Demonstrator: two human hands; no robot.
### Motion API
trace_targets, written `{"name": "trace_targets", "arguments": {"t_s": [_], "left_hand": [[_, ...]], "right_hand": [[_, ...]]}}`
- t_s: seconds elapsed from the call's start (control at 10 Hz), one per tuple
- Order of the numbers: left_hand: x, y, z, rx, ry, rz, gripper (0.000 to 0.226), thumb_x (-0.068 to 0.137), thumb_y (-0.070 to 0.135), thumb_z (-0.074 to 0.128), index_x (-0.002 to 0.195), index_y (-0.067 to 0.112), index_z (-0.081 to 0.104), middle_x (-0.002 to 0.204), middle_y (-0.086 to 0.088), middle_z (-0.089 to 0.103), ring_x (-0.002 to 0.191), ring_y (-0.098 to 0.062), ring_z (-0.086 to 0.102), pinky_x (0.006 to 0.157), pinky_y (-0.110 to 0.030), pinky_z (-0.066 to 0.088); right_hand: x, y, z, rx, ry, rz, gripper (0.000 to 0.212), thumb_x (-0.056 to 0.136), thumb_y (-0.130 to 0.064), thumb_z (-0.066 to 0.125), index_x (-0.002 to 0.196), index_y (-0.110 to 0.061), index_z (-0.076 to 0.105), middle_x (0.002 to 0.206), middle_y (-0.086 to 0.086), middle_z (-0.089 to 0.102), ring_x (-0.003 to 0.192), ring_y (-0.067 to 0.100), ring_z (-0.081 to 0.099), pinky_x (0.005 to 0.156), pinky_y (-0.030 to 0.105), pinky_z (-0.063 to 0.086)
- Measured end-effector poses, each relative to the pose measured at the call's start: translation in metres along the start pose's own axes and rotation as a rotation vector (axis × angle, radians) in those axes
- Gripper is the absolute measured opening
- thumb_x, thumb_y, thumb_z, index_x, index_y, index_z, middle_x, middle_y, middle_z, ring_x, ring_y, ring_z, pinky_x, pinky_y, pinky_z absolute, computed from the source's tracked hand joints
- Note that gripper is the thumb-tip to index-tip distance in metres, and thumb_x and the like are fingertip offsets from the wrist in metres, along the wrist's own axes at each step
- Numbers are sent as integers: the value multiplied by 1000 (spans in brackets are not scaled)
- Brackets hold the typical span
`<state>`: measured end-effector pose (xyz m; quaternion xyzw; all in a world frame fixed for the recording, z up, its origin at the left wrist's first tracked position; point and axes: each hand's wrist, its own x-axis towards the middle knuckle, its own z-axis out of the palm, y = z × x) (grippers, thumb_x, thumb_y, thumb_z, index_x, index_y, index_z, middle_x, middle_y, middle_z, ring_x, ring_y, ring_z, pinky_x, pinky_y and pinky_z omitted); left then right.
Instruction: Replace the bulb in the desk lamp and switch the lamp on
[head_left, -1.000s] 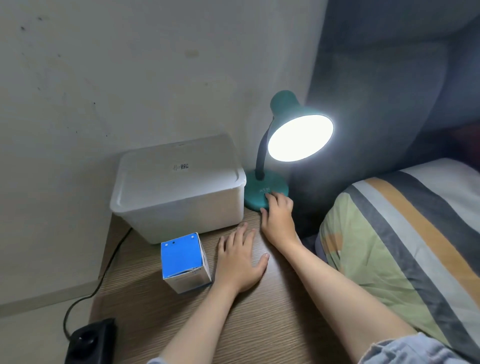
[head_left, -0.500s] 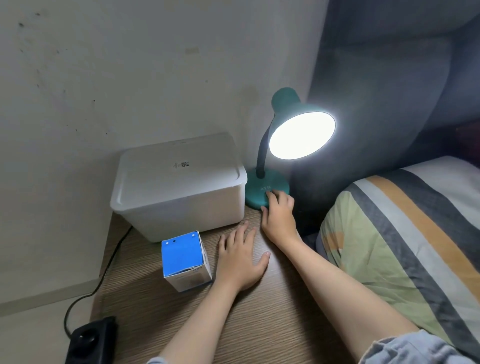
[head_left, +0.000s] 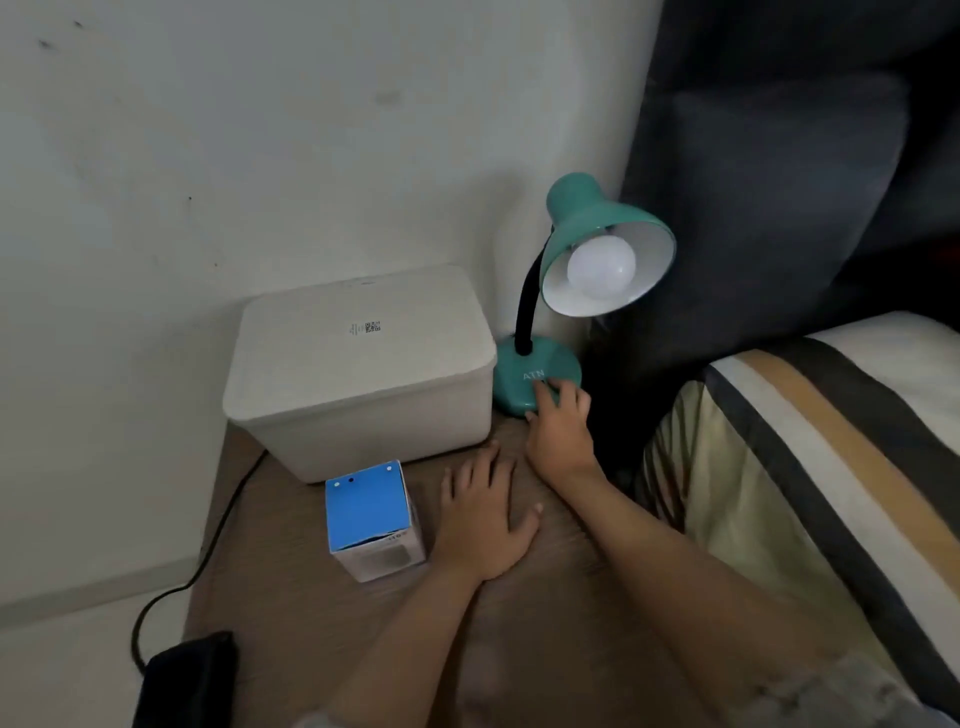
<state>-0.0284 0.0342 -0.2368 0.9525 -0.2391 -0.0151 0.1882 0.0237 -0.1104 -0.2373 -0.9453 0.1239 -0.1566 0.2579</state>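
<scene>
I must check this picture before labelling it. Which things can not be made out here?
- Head view: switch on the teal desk lamp's round base, covered by the right hand.
- Small print on the blue-topped cardboard box: too small.
- Black plug block: cut by the bottom edge.

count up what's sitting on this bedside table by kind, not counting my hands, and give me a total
Desk lamp: 1
White lidded storage box: 1
Blue-topped bulb carton: 1
Total: 3
</scene>
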Motion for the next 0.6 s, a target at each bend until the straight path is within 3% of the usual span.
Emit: {"name": "trace_targets", "arguments": {"t_s": [0.4, 0.5, 0.6], "left_hand": [[-2, 2, -1, -14, -36, -17, 67, 84, 59, 37, 141, 25, 27, 155, 0, 19, 140, -20, 19, 115, -50, 9], [7, 7, -11, -40, -135, -61, 66, 88, 53, 42, 143, 20, 25, 156, -4, 16, 142, -25, 17, 116, -51, 13], [-2, 24, -22, -139, -178, -118, 54, 90, 35, 49, 136, 10, 38, 151, -13, 27, 136, -32, 28, 113, -42, 26]], "right_hand": [[-21, -4, -9, 181, 88, 48, 49, 91, -9, 52, 138, -5, 40, 138, 25, 37, 127, 38, 37, 103, 44, 39], [-32, -5, -16, 245, 76, 83, 49, 90, -5, 51, 138, -2, 38, 132, 23, 41, 123, 35, 42, 106, 35, 34], [-68, -10, -27, 337, 55, 195, 47, 91, -6, 52, 136, -5, 41, 128, 17, 48, 119, 27, 49, 101, 27, 33]]}}
